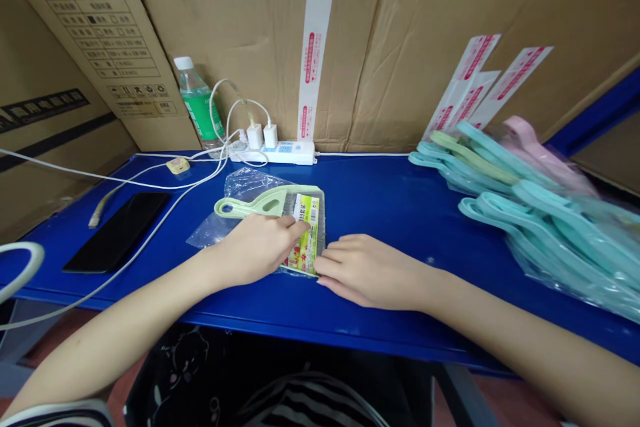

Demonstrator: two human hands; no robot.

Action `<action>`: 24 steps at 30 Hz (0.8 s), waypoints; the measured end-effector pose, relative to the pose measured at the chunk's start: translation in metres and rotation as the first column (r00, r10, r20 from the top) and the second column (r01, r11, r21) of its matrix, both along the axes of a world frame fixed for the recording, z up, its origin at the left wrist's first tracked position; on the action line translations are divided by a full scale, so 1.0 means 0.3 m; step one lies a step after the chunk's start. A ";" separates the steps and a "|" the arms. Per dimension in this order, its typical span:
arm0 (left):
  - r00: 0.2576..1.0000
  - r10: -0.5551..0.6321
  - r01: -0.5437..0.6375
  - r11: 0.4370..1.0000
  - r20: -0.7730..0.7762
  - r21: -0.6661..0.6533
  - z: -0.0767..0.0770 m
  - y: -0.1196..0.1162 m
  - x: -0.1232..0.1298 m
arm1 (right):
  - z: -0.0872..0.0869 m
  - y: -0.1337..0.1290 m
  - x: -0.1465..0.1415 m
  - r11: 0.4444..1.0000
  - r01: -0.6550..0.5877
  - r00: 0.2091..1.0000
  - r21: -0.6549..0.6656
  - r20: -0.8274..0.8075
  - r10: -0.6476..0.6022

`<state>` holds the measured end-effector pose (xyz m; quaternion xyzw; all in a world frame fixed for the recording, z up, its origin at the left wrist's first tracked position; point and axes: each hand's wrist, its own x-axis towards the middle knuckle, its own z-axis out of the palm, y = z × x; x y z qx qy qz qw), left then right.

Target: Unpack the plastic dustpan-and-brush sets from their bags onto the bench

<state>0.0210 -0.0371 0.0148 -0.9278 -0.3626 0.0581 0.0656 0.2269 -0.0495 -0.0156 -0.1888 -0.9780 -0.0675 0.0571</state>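
A light green dustpan-and-brush set (274, 203) lies flat on the blue table, handle to the left, inside a clear plastic bag (250, 180). A yellow-green printed label card (313, 217) sits over its bristle end. My left hand (257, 247) rests across the lower side of the set, its fingers closed and bent onto the label. At the right edge of the package is my right hand (367, 270), fingers curled in and thumb tip at the lower right corner. The undersides of both hands' fingers are hidden.
On the right lie several bagged sets (540, 213) in turquoise, green and pink. A black phone (117, 230) and white cables are at the left. Behind stand a power strip (295, 153), a bottle (200, 107) and large cardboard boxes (425, 27).
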 end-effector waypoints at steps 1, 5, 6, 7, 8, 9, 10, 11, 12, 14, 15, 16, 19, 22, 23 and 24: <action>1.000 0.002 -0.002 1.000 -0.001 -0.001 0.000 0.000 0.000 | 0.000 0.000 0.001 1.000 0.003 1.000 -0.001 0.001 -0.003; 1.000 0.007 -0.007 1.000 -0.014 -0.004 0.000 -0.002 0.002 | 0.003 0.002 0.002 1.000 0.013 1.000 -0.014 0.014 -0.013; 1.000 0.009 -0.009 1.000 -0.020 -0.006 0.000 -0.002 0.003 | 0.004 0.002 0.001 1.000 0.016 1.000 -0.015 0.016 -0.016; 1.000 0.009 -0.010 1.000 -0.026 -0.009 0.001 -0.002 0.003 | 0.005 0.003 0.000 1.000 0.019 1.000 -0.016 0.019 -0.019; 1.000 0.009 -0.009 1.000 -0.030 -0.012 0.001 -0.003 0.003 | 0.005 0.003 0.000 1.000 0.023 0.999 -0.017 0.022 -0.023; 0.999 0.007 -0.007 1.000 -0.033 -0.014 0.002 -0.003 0.004 | 0.006 0.004 -0.001 0.999 0.028 0.999 -0.019 0.025 -0.028; 0.999 0.004 -0.004 1.000 -0.035 -0.014 0.003 -0.003 0.004 | 0.006 0.004 -0.001 0.999 0.033 0.999 -0.021 0.028 -0.033; 0.999 0.001 -0.001 1.000 -0.036 -0.014 0.003 -0.003 0.004 | 0.006 0.004 -0.001 0.999 0.036 0.999 -0.025 0.031 -0.036; 0.999 -0.002 0.001 1.000 -0.038 -0.012 0.003 -0.003 0.004 | 0.007 0.004 -0.001 0.999 0.039 0.999 -0.029 0.034 -0.038; 0.999 -0.003 0.003 1.000 -0.047 -0.012 0.004 -0.004 0.005 | 0.008 0.003 -0.001 0.998 0.046 0.998 -0.039 0.038 -0.045; 0.999 -0.002 0.001 1.000 -0.053 -0.015 0.005 -0.004 0.006 | 0.009 0.003 -0.001 0.998 0.051 0.998 -0.047 0.039 -0.049; 0.998 0.002 -0.003 1.000 -0.061 -0.019 0.006 -0.005 0.007 | 0.010 0.002 0.000 0.997 0.057 0.998 -0.054 0.039 -0.055; 0.996 0.013 -0.015 1.000 -0.084 -0.026 0.009 -0.007 0.010 | 0.012 0.002 0.001 0.995 0.073 0.997 -0.074 0.037 -0.070; 0.996 0.007 -0.009 1.000 -0.092 -0.020 0.010 -0.008 0.012 | 0.012 0.002 0.002 0.994 0.074 0.997 -0.084 0.035 -0.072; 0.996 0.005 -0.006 1.000 -0.093 -0.016 0.010 -0.008 0.012 | 0.012 0.002 0.002 0.994 0.073 0.997 -0.087 0.035 -0.071; 0.996 0.003 -0.004 1.000 -0.094 -0.013 0.010 -0.008 0.011 | 0.012 0.003 0.002 0.993 0.074 0.997 -0.089 0.034 -0.071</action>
